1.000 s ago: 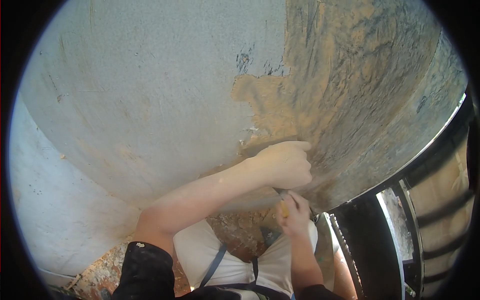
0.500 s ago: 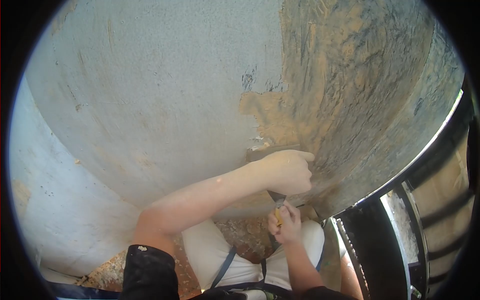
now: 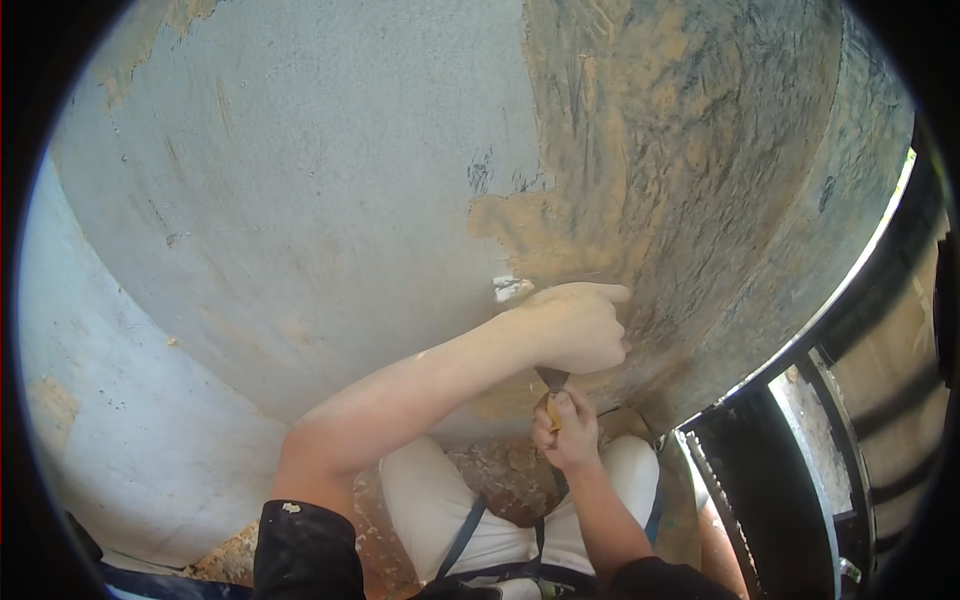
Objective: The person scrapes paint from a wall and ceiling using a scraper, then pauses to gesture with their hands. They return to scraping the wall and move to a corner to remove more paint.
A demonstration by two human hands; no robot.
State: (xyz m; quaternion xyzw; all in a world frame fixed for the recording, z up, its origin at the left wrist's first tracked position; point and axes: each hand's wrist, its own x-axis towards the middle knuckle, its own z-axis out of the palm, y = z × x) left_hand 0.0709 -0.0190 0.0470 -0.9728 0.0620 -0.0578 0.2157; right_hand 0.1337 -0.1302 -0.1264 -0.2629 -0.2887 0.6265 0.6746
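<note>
My left hand point(image 3: 585, 325) is closed close to the curved wall, index finger pointing right. It is wrapped round what looks like a wide scraper, whose flat blade shows in the earlier frame but is now almost wholly hidden by the hand. Just below, my right hand point(image 3: 570, 428) grips the yellow handle of a putty knife point(image 3: 553, 408). The dark blade of that knife points up and its tip passes out of sight under my left hand. A white patch point(image 3: 512, 288) marks the wall beside my left wrist.
The curved wall point(image 3: 330, 170) is grey-blue on the left and covered in rough tan-brown filler point(image 3: 690, 170) on the right. Black metal framework point(image 3: 765, 480) stands at the lower right. Crumbs litter the brown floor point(image 3: 510, 475) between my knees.
The view has shifted slightly, so the wall sits further left. My left hand now covers the wide blade that showed beyond it, and the white patch is more exposed. Both hands keep their grips.
</note>
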